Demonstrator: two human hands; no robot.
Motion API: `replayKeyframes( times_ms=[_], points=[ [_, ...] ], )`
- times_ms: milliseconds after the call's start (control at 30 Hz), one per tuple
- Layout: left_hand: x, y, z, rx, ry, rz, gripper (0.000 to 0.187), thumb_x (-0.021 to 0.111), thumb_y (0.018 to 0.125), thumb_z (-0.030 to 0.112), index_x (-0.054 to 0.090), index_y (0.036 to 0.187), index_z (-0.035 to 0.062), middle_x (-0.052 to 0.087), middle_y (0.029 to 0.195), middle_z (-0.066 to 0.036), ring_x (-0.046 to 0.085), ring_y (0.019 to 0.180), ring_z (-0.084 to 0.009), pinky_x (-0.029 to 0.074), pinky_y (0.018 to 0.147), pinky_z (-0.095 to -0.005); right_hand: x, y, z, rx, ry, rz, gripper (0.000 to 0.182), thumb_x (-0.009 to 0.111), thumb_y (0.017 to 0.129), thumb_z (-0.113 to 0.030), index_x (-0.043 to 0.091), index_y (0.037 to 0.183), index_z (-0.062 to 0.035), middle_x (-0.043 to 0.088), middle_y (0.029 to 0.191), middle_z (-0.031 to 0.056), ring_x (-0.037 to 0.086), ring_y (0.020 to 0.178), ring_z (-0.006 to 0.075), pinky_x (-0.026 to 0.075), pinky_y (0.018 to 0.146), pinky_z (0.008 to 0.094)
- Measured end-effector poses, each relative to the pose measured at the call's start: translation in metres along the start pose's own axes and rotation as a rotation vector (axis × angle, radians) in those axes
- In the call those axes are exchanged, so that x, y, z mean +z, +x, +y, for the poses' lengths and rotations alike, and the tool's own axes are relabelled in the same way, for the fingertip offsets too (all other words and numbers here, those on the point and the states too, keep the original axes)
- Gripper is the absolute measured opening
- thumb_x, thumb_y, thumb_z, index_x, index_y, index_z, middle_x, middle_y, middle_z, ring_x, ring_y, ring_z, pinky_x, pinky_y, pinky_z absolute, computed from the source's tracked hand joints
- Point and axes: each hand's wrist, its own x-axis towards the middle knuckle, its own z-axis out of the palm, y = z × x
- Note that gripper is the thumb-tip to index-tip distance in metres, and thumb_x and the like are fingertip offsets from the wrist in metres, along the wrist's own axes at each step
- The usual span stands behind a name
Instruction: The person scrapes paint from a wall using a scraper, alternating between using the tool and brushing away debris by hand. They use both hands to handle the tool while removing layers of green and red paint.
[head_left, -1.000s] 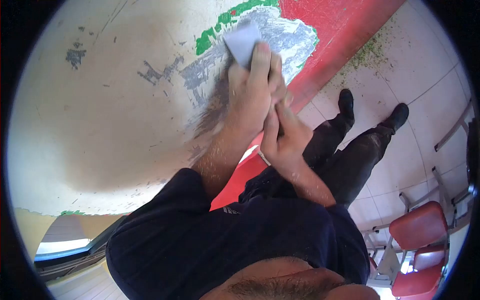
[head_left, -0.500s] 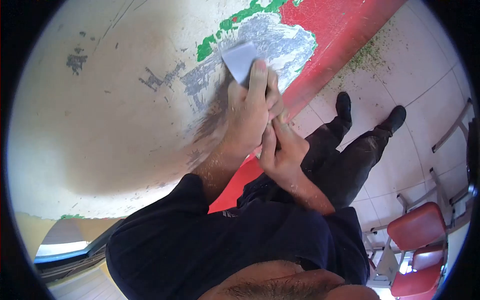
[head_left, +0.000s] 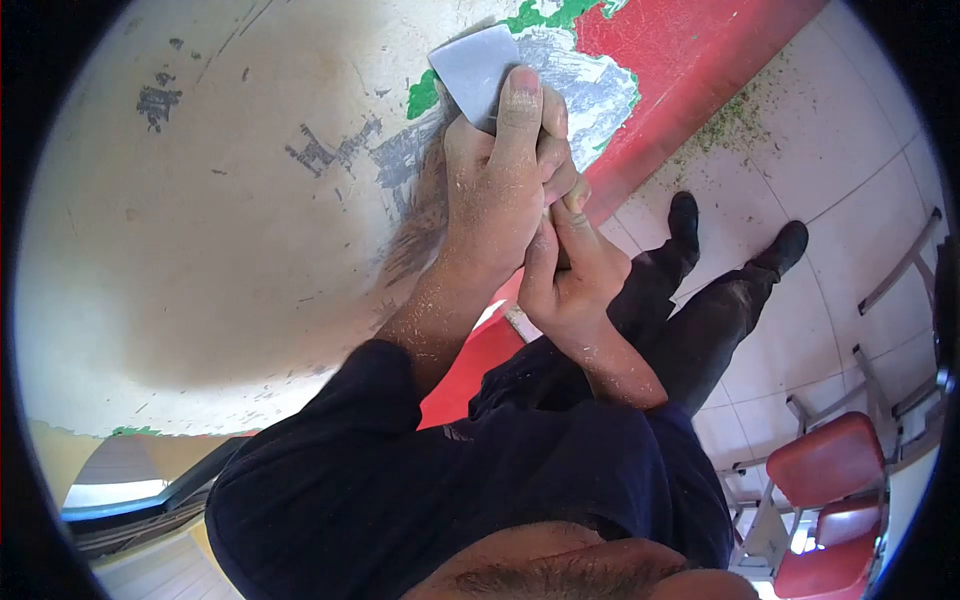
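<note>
My left hand (head_left: 497,190) grips a scraper close to its wide grey blade (head_left: 473,65), with one finger pressed along the blade's back. The blade lies against a cream-painted wall (head_left: 200,220), at the edge of a bare grey scraped patch (head_left: 590,85) bordered by green paint (head_left: 424,95). My right hand (head_left: 572,272) is closed just behind the left one, around the scraper's handle, which is mostly hidden; a pale end (head_left: 522,325) sticks out below. Both hands and forearms are dusted with paint flakes.
A red painted band (head_left: 690,50) runs along the wall's base. Green flakes (head_left: 735,115) litter the tiled floor (head_left: 850,170). My dark-trousered legs and black shoes (head_left: 685,215) stand by the wall. Red chairs (head_left: 830,460) with metal frames stand at lower right.
Both hands have pushed the scraper up the wall, from the middle of the grey patch to the green paint at its edge.
</note>
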Motion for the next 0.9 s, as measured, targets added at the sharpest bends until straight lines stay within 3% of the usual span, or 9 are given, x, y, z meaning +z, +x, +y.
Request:
replayKeyframes(
  times_ms=[133,267,367,500,633,733,833,900],
  points=[
    [-0.01,-0.01,-0.019,-0.138,-0.053,-0.029,0.038,0.038,0.102,0.038,0.042,0.076,0.0099,0.032,0.056,0.003,0.031,0.044,-0.0078,0.038,0.046,-0.0282,0.004,-0.029,0.009,-0.025,0.041,0.083,0.024,0.062,0.083,0.001,0.063,0.107,0.0075,0.059,0.067,0.0158,0.059,0.052,0.024,0.044,0.048,0.0325],
    [0.007,0.009,0.005,0.017,-0.058,-0.062,0.039,0.038,0.101,0.039,0.042,0.075,0.0099,0.033,0.056,0.002,0.032,0.043,-0.0083,0.039,0.045,-0.0292,-0.004,0.006,-0.002,0.0,-0.046,0.032,0.023,0.062,0.083,0.0,0.063,0.105,0.0086,0.063,0.071,0.0177,0.064,0.056,0.0229,0.047,0.051,0.0305],
    [0.004,0.004,-0.001,-0.021,0.005,-0.012,0.039,0.038,0.101,0.039,0.042,0.075,0.0098,0.033,0.055,0.002,0.033,0.043,-0.0086,0.04,0.044,-0.0299,0.001,-0.006,0.009,-0.077,-0.011,0.069,0.024,0.057,0.087,-0.003,0.062,0.107,0.01,0.056,0.061,0.0139,0.056,0.053,0.0095,0.043,0.05,0.0249],
    [-0.002,-0.003,-0.018,-0.117,-0.028,0.02,0.039,0.038,0.101,0.038,0.043,0.075,0.0102,0.033,0.055,0.003,0.033,0.043,-0.0085,0.04,0.045,-0.0291,0.0,-0.023,0.012,-0.011,-0.042,0.056,0.022,0.056,0.087,-0.002,0.062,0.105,0.0099,0.055,0.059,0.0129,0.055,0.05,0.0117,0.042,0.049,0.0261],
    [0.006,0.01,0.001,0.012,-0.02,-0.02,0.038,0.039,0.101,0.038,0.043,0.075,0.0102,0.033,0.055,0.002,0.033,0.043,-0.008,0.039,0.045,-0.0285,0.007,0.003,0.012,-0.09,0.009,0.098,0.024,0.056,0.087,-0.001,0.061,0.108,0.0107,0.056,0.059,0.0124,0.057,0.051,0.0125,0.044,0.05,0.025],
    [-0.014,-0.014,-0.025,-0.114,-0.064,0.003,0.04,0.038,0.101,0.04,0.042,0.074,0.0107,0.032,0.056,0.002,0.031,0.043,-0.0087,0.039,0.045,-0.0294,-0.002,-0.036,0.006,0.044,0.015,0.004,0.025,0.061,0.083,0.001,0.063,0.107,0.0082,0.057,0.065,0.015,0.06,0.051,0.0235,0.046,0.049,0.0317],
    [-0.016,-0.015,-0.023,-0.079,-0.043,0.01,0.04,0.036,0.102,0.039,0.04,0.074,0.0103,0.03,0.056,0.002,0.031,0.042,-0.0093,0.039,0.044,-0.0302,0.005,-0.033,0.003,0.018,0.094,0.006,0.027,0.055,0.086,0.0,0.06,0.11,0.0124,0.056,0.061,0.0127,0.056,0.049,0.0125,0.043,0.049,0.0251],
    [-0.005,-0.004,-0.003,0.019,-0.01,0.014,0.04,0.036,0.102,0.038,0.04,0.075,0.01,0.03,0.055,0.001,0.031,0.042,-0.0094,0.039,0.044,-0.0305,0.007,-0.015,0.002,-0.056,0.021,0.038,0.029,0.056,0.085,0.001,0.059,0.112,0.0122,0.056,0.061,0.0124,0.055,0.049,0.0114,0.042,0.048,0.0249]
  ],
)
